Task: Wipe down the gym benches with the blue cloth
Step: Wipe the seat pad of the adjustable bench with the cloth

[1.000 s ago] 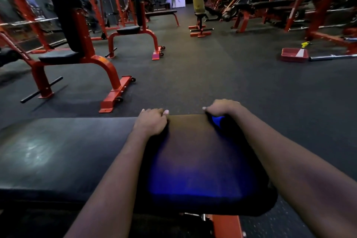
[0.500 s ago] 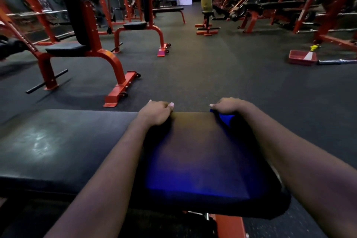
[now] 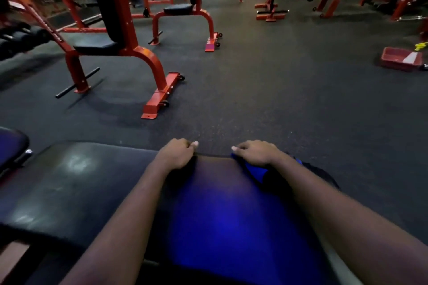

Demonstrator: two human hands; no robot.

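A black padded gym bench [image 3: 69, 183] lies across the bottom of the head view. The blue cloth [image 3: 222, 215] is spread flat over its right part. My left hand [image 3: 178, 154] grips the cloth's far left corner at the bench's far edge. The far right corner, a bright blue fold [image 3: 254, 170], is pinched under my right hand [image 3: 257, 152]. Both forearms reach across the cloth from the near side.
An upright red-framed seat bench [image 3: 115, 41] stands on the dark rubber floor to the left, a second one [image 3: 185, 10] behind it. A red tray [image 3: 401, 61] lies on the floor at right. More red machines line the back. Another pad's corner [image 3: 11, 146] shows at far left.
Both hands stay on the cloth's far corners. My view has tilted down and drawn closer, so the far wall has left the frame.
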